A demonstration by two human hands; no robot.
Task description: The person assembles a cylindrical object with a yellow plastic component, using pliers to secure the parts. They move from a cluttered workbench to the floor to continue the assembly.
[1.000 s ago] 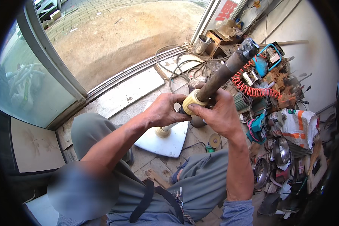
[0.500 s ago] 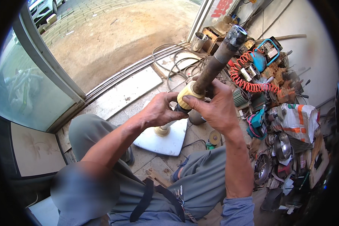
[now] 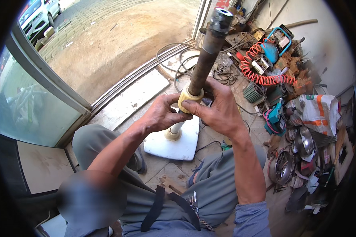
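A long dark metal pipe (image 3: 203,65), worn and scuffed at its top end, points up and away from me with a slight tilt to the right. Around its lower part sits a cream-yellow collar (image 3: 184,103). My left hand (image 3: 162,112) is closed on the collar's lower left side, thumb and fingers pinching near its bottom edge. From the right, my right hand (image 3: 221,112) wraps the same collar, its thumb lying across the front; some of its fingers are hidden behind. Below my hands stands a white base (image 3: 188,144) with a short upright post in a cream ring.
Cables (image 3: 182,63) lie coiled by the doorway track. To the right is a heap of tools and parts, with an orange coiled hose (image 3: 251,75), a teal power tool (image 3: 276,118), a white-and-orange sack (image 3: 318,114) and metal bowls (image 3: 281,166). A glass door (image 3: 39,98) stands at left.
The pipe's top end has swung left and up in view, and both hands have shifted slightly left with it. Their hold on the collar looks the same. The whole view has shifted a little.
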